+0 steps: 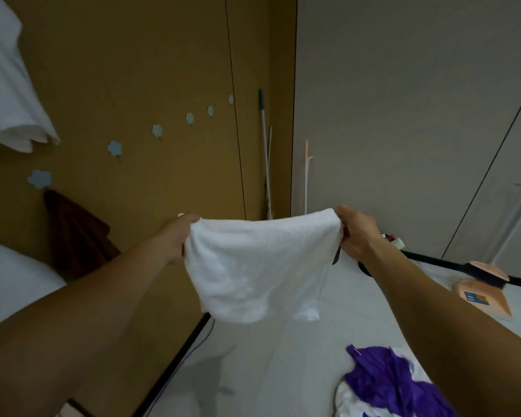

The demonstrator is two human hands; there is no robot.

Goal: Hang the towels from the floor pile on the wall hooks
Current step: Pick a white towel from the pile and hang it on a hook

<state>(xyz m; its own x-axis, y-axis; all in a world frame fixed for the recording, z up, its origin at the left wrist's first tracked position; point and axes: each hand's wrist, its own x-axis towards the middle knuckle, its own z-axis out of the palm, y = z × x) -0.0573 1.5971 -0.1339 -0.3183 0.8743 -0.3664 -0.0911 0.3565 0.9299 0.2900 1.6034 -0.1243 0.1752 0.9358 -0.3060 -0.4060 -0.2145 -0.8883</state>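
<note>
I hold a white towel stretched out in front of me at chest height. My left hand grips its left top corner and my right hand grips its right top corner. The towel hangs down between them. A row of pale blue flower-shaped hooks runs along the ochre wall on the left. A dark brown towel hangs from the lowest hook. A white towel hangs at the upper left. The floor pile, purple and white cloth, lies at the lower right.
A mop handle leans in the wall corner. A pink dustpan and brush stand on the floor to the right, near grey cabinet doors. Something white sits at the left edge. A black strip borders the pale floor.
</note>
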